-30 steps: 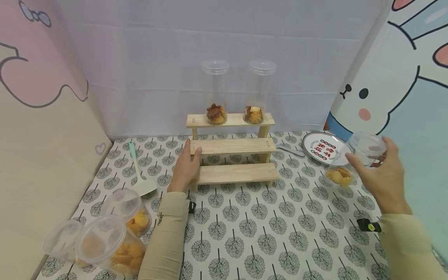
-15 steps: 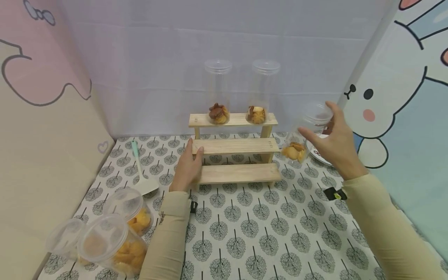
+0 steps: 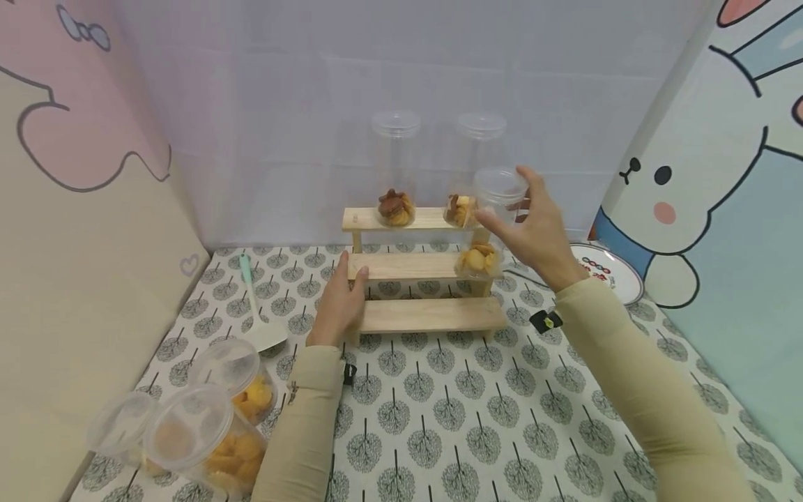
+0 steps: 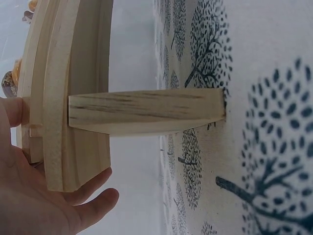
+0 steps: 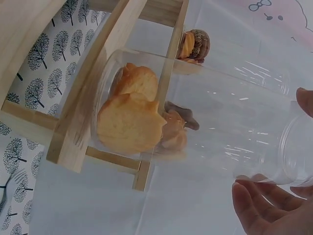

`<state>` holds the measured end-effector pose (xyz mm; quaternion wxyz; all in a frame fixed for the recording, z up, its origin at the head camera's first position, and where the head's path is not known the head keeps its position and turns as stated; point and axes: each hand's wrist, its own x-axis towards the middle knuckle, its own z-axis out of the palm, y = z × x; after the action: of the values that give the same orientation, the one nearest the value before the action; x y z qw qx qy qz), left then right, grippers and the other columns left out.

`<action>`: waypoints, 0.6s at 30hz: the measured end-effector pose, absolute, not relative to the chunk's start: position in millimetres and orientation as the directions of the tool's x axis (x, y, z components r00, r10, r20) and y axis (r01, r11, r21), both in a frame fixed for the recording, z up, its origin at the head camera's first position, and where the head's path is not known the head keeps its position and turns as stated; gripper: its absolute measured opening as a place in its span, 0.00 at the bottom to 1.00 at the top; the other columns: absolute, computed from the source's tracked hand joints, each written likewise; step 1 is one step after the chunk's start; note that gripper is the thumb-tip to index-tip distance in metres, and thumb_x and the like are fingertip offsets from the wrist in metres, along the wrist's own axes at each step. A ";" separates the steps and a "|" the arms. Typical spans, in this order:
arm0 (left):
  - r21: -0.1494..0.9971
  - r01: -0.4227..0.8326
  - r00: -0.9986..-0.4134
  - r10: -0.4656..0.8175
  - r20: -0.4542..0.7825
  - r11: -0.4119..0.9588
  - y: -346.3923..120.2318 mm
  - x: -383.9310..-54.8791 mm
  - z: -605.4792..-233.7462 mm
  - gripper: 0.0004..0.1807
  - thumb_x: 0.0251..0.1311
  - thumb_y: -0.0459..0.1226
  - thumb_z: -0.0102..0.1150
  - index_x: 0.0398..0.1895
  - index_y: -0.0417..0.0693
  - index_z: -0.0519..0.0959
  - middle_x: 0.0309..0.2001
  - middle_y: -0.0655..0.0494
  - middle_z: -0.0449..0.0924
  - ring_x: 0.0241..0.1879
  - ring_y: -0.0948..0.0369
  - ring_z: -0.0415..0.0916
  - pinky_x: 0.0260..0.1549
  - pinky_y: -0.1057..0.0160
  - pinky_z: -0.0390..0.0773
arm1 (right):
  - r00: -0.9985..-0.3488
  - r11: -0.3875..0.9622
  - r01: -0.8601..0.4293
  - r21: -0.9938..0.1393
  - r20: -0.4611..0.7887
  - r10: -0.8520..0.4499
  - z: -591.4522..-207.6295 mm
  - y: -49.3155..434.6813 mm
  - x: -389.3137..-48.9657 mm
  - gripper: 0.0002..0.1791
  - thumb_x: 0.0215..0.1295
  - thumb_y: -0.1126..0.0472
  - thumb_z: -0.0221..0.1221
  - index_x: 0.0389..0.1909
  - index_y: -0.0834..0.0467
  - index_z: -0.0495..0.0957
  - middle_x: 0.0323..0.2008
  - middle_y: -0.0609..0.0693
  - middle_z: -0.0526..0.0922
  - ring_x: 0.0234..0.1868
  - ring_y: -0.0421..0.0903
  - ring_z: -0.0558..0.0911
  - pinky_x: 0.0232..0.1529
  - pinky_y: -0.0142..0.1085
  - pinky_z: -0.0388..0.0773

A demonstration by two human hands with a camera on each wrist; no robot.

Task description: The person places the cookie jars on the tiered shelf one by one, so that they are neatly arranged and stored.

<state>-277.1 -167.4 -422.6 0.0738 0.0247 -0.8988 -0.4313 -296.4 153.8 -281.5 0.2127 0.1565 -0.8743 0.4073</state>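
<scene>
My right hand (image 3: 541, 236) grips a clear plastic jar (image 3: 500, 185) near its lid. Yellowish cookies (image 5: 129, 122) lie in its bottom, which overlaps the right end of the middle shelf (image 3: 408, 265). With my left hand (image 3: 339, 301) I hold the left end of the three-step wooden rack (image 3: 433, 315), thumb and fingers around the middle shelf's end in the left wrist view. On the top shelf stand two tall clear jars: the left jar (image 3: 396, 160) holds brown and yellow cookies, and the right jar (image 3: 479, 136) is partly covered by the held one.
Several lidded jars of cookies (image 3: 235, 453) stand at the front left beside my left sleeve. Behind them lies a spatula (image 3: 257, 314) with a green handle end. A printed plate (image 3: 621, 268) is right of the rack, near a fork (image 5: 14, 183). Cloth walls surround the table.
My right hand has carried the jar of cookies leftward from beside the plate to the right end of the middle shelf. The left hand stays at the rack.
</scene>
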 end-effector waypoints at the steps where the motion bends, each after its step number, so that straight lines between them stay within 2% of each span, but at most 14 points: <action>1: 0.778 0.019 -0.988 -0.109 0.112 0.628 -167.6 -277.0 -423.0 0.43 0.71 0.66 0.30 0.81 0.62 0.35 0.80 0.49 0.45 0.77 0.46 0.47 0.75 0.42 0.49 | -0.863 0.614 -0.446 -0.651 0.494 -0.103 -281.8 151.5 -298.5 0.55 0.57 0.37 0.68 0.79 0.46 0.48 0.58 0.59 0.73 0.51 0.52 0.75 0.46 0.45 0.76; 18: 0.782 0.020 -0.988 -0.110 0.112 0.623 -167.0 -274.7 -421.0 0.43 0.71 0.66 0.30 0.81 0.61 0.36 0.80 0.48 0.45 0.77 0.45 0.47 0.75 0.42 0.49 | -0.878 0.589 -0.442 -0.676 0.461 -0.129 -285.6 133.7 -311.0 0.57 0.56 0.35 0.68 0.79 0.50 0.47 0.58 0.61 0.73 0.52 0.54 0.75 0.48 0.47 0.77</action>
<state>-274.7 -167.0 -421.0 0.0746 0.0249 -0.8976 -0.4337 -311.0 133.7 -285.6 0.1850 0.1636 -0.8721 0.4225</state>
